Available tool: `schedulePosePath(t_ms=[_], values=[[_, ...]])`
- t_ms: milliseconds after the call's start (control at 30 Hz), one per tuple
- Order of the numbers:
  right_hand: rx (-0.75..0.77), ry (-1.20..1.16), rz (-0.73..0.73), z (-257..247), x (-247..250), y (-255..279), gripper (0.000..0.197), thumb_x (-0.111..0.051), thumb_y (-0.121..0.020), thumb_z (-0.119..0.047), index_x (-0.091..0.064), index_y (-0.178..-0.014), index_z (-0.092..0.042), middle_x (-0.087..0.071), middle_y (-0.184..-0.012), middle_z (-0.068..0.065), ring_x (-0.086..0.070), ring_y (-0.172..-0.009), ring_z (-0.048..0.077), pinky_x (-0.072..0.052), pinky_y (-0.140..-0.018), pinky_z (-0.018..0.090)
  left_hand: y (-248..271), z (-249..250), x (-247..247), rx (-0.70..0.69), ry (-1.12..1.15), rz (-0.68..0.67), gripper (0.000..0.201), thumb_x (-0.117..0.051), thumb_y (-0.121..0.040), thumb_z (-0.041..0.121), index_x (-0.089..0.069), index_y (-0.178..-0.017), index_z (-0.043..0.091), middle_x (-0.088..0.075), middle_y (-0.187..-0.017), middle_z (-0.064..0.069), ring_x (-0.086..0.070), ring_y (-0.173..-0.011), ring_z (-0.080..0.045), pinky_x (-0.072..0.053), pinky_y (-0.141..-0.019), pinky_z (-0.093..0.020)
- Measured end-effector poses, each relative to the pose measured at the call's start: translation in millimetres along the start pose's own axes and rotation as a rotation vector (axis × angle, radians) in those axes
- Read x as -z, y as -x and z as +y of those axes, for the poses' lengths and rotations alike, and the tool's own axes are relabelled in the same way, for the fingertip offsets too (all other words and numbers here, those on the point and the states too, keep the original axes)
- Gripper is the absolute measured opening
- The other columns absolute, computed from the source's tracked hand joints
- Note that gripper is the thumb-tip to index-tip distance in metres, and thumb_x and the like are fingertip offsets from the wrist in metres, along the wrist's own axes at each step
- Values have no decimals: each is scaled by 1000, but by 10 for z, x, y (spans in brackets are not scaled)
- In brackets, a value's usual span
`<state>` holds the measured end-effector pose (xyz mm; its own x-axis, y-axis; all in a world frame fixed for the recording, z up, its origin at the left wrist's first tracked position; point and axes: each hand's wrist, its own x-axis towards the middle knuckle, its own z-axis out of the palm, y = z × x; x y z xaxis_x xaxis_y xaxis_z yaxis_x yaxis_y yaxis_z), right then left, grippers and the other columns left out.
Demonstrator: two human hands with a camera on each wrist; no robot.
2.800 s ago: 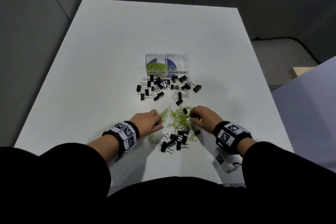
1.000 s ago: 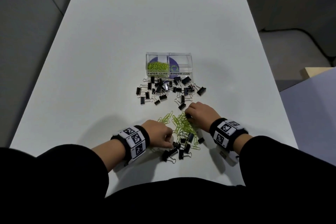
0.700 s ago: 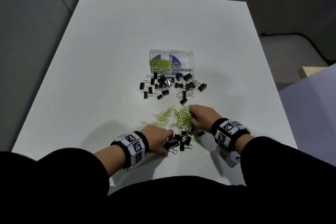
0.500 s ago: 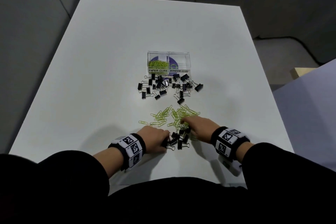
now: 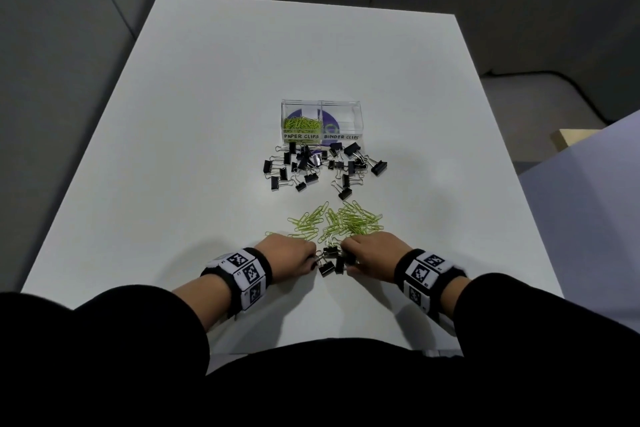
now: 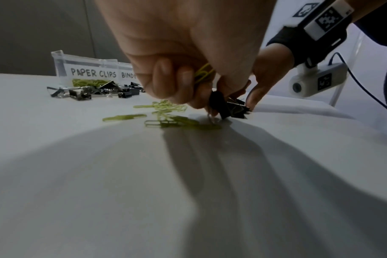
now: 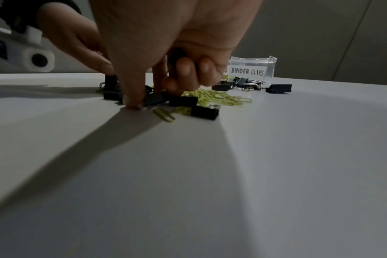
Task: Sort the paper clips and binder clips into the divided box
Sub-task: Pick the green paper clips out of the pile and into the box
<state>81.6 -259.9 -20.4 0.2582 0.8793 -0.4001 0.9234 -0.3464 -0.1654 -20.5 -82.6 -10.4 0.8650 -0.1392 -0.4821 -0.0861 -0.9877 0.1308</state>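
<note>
A clear divided box [image 5: 320,104] stands mid-table; its left half, labelled PAPER CLIPS, holds green paper clips [image 5: 301,123], and its BINDER CLIPS half looks bare. Black binder clips [image 5: 322,166] lie scattered before it, then a heap of loose paper clips [image 5: 343,224]. My left hand [image 5: 311,260] and right hand [image 5: 346,258] meet over a small near cluster of binder clips [image 5: 330,263]. In the left wrist view curled fingers [image 6: 164,83] hold green paper clips [image 6: 204,72] and touch a binder clip [image 6: 221,104]. In the right wrist view curled fingers [image 7: 186,69] enclose something black, and the thumb presses beside a binder clip [image 7: 155,99].
The white table [image 5: 207,114] has wide bare stretches left, right and behind the box. Its near edge runs just under my forearms. A paler surface [image 5: 588,201] stands off the right edge. A few paper clips [image 7: 165,113] lie loose near my right thumb.
Both hands pulled back from the green paper clip heap toward me and closed in on the near binder clip cluster. The left hand came rightward to meet the right.
</note>
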Motion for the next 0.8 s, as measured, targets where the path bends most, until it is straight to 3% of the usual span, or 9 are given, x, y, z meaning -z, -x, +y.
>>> schedulePosePath(t_ms=[167, 300, 433, 567, 633, 733, 800], values=[[11, -52, 28, 9, -4, -17, 24, -46, -94, -26, -52, -107, -6, -62, -99, 13, -61, -79, 34, -47, -65, 38, -32, -96, 15, 22, 100, 29, 26, -32, -95, 25, -53, -102, 10, -64, -103, -9, -58, -94, -27, -38, -71, -30], [-2, -69, 32, 37, 82, -43, 14, -48, -91, -16, -53, -102, -9, -62, -97, 8, -59, -81, 28, -42, -64, 31, -74, -225, 14, 67, 240, 67, 27, -32, -96, 26, -54, -103, 12, -65, -104, -9, -59, -94, -26, -37, -70, -29], [-97, -83, 107, 138, 230, -58, 29, -44, -95, -33, -52, -113, -12, -63, -107, 5, -60, -92, 26, -46, -73, 32, -130, -336, 36, 117, 303, 102, 32, -30, -98, 31, -55, -107, 14, -67, -106, -4, -61, -94, -23, -41, -71, -28], [47, -37, 13, 109, 203, -66, 57, -55, -84, -54, -46, -124, -14, -60, -110, 6, -60, -91, 27, -45, -73, 31, -241, -505, 94, 157, 313, 139, 34, -27, -100, 31, -55, -107, 16, -68, -104, -2, -63, -88, -19, -38, -57, -20], [142, 14, -32, 21, 146, -85, 63, -59, -80, -54, -47, -125, -12, -61, -107, 10, -61, -85, 31, -45, -71, 35, -319, -597, 181, 197, 328, 160, 35, -25, -101, 32, -55, -109, 16, -67, -102, -2, -61, -81, -16, -39, -55, -15], [191, 33, -41, -44, 95, -135, 53, -65, -78, -43, -54, -118, -10, -64, -100, 13, -62, -77, 34, -47, -65, 37, -463, -750, 353, 266, 400, 205, 37, -23, -101, 31, -54, -111, 13, -67, -104, -6, -62, -84, -19, -50, -67, -24], [205, 58, -9, -51, 75, -165, 38, -61, -77, -38, -59, -104, -12, -67, -87, 8, -63, -64, 31, -48, -54, 33, -553, -852, 459, 311, 446, 235, 38, -23, -102, 30, -54, -114, 10, -66, -108, -9, -63, -91, -23, -49, -74, -30]])
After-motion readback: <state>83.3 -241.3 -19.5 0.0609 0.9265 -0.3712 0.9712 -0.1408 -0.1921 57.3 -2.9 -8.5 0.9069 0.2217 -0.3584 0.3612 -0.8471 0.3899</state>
